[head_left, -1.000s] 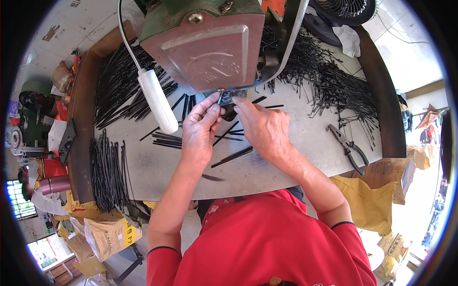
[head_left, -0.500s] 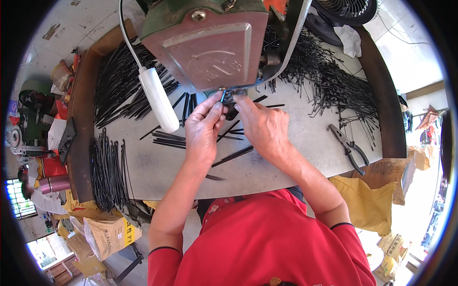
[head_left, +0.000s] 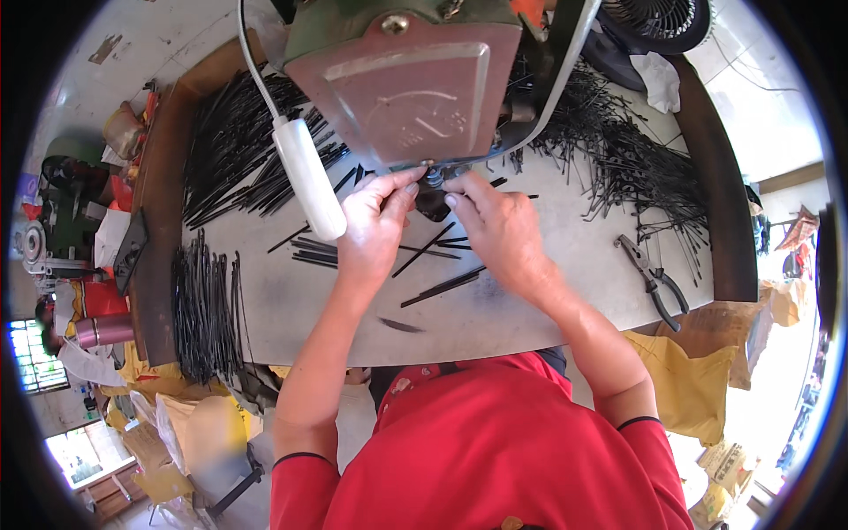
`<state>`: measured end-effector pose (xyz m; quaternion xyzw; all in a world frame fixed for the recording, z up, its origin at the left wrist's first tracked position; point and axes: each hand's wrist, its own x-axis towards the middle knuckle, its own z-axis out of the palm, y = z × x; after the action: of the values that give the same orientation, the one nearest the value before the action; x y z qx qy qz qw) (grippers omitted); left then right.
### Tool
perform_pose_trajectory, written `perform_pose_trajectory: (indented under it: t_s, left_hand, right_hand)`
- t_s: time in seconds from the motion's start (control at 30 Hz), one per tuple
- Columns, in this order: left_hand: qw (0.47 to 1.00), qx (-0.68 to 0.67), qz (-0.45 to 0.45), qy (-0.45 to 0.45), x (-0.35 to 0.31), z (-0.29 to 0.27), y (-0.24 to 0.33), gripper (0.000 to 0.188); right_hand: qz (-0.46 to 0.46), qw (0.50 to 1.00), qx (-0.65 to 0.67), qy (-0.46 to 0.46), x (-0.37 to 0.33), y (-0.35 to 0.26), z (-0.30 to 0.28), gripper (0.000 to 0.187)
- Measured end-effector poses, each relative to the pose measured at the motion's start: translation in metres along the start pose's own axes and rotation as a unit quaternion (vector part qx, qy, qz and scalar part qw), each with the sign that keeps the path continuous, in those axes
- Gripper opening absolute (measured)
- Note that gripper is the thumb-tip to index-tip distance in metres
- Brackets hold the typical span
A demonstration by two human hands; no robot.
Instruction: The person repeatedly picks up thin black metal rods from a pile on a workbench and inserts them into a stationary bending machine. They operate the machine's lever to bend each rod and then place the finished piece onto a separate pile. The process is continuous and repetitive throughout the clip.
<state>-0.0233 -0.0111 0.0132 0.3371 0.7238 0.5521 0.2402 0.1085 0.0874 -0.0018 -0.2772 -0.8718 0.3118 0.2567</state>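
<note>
Both hands are raised to the working point under a machine head point(head_left: 411, 106) with a reddish-brown cover. My left hand point(head_left: 367, 230) is closed, thumb and index finger brought together just left of a small metal tool point(head_left: 434, 177). What its fingertips hold, if anything, is too small to make out. On the tool's other side my right hand point(head_left: 503, 234) has curled fingers, their tips at the metal parts; any piece in them is hidden. Several thin black rods point(head_left: 442, 288) lie loose on the table below the hands.
Piles of black rods lie at the far left point(head_left: 234, 159), near left point(head_left: 205, 309) and right point(head_left: 649, 172) of the metal table point(head_left: 530, 331). Pliers point(head_left: 651, 281) rest at the right. A white lamp point(head_left: 309, 181) hangs beside my left hand. A black fan point(head_left: 658, 26) stands at the far right.
The whole view has shifted slightly. My left hand has drawn a little left of the tool, and the bluish-lit piece at its fingertips no longer shows. My right hand stays close to the tool.
</note>
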Motion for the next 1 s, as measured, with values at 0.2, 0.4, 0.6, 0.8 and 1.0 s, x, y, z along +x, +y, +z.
perform_pose_trajectory:
  t_s: [0.2,0.4,0.6,0.8,1.0]
  left_hand:
    - [0.998,-0.069,-0.001,0.014,-0.004,0.006,-0.003,0.02]
    - [0.94,-0.269,-0.191,-0.086,-0.013,-0.001,0.004,0.024]
    - [0.97,-0.227,-0.079,0.039,-0.012,0.001,-0.011,0.019]
    - [0.968,-0.229,-0.103,0.022,-0.014,0.002,-0.006,0.026]
    - [0.971,-0.199,-0.127,0.041,-0.029,-0.005,-0.005,0.027]
  right_hand:
    - [0.0,0.999,0.051,-0.017,0.004,0.002,-0.01,0.011]
    - [-0.041,0.998,0.021,-0.034,-0.013,-0.003,-0.015,0.012]
    - [-0.007,0.999,-0.031,-0.007,-0.017,0.005,-0.011,0.012]
    - [-0.016,0.988,-0.151,0.032,-0.023,0.032,-0.024,0.015]
    - [0.009,0.973,-0.206,0.107,-0.06,0.046,-0.075,0.039]
